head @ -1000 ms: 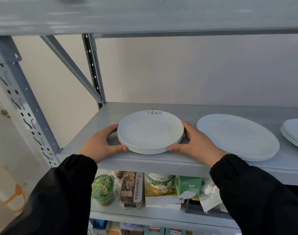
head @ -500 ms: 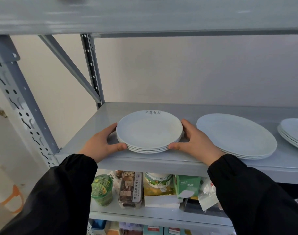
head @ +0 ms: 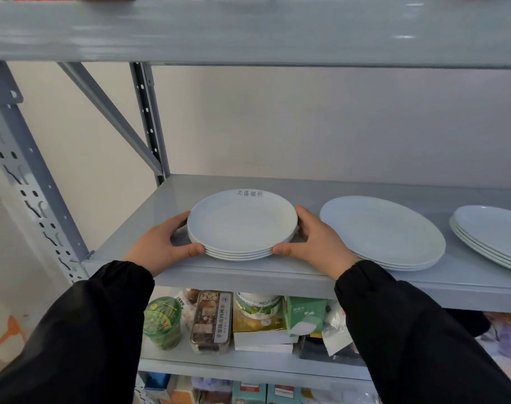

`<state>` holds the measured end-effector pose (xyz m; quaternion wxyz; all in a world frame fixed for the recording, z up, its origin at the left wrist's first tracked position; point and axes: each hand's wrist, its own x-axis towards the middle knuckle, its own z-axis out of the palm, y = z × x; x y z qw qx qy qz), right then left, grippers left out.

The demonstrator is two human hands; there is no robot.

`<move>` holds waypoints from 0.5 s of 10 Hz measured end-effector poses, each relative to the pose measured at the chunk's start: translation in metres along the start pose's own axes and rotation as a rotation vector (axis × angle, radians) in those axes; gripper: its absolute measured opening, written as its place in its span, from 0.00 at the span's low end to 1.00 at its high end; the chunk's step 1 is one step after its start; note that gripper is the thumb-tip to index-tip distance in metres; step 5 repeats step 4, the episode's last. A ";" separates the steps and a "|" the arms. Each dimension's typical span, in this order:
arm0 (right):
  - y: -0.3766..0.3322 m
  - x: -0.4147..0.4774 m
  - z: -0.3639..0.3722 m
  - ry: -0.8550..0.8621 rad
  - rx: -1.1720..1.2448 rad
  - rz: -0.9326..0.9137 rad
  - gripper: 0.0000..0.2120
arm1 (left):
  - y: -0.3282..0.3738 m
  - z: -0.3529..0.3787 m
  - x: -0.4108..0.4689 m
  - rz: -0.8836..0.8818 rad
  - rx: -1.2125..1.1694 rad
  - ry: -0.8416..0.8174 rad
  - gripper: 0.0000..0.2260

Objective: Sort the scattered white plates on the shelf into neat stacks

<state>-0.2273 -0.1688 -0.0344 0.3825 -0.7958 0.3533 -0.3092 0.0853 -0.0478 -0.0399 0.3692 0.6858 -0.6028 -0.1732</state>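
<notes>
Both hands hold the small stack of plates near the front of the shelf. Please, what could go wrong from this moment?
1. The small stack stands close to the front edge of the shelf; a pull forward might tip it off.
2. The left hand and right hand grip only its sides, so the smooth plates could slide if it tilts.
3. The right hand sits in the gap beside the large stack and might knock it.
</notes>
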 end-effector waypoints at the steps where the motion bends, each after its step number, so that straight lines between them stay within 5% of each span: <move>1: -0.004 -0.002 -0.002 -0.010 0.002 0.001 0.38 | 0.005 -0.001 -0.003 -0.021 -0.009 -0.004 0.43; 2: -0.004 -0.017 -0.009 0.019 0.131 -0.008 0.40 | 0.008 0.002 -0.006 -0.087 -0.103 0.135 0.46; 3: -0.017 -0.074 -0.031 0.121 0.261 -0.034 0.33 | 0.027 0.010 -0.014 -0.056 0.066 0.252 0.43; 4: -0.046 -0.145 -0.086 0.403 0.418 -0.207 0.17 | 0.074 0.024 -0.009 0.122 0.330 0.333 0.38; 5: -0.046 -0.145 -0.086 0.403 0.418 -0.207 0.17 | 0.074 0.024 -0.009 0.122 0.330 0.333 0.38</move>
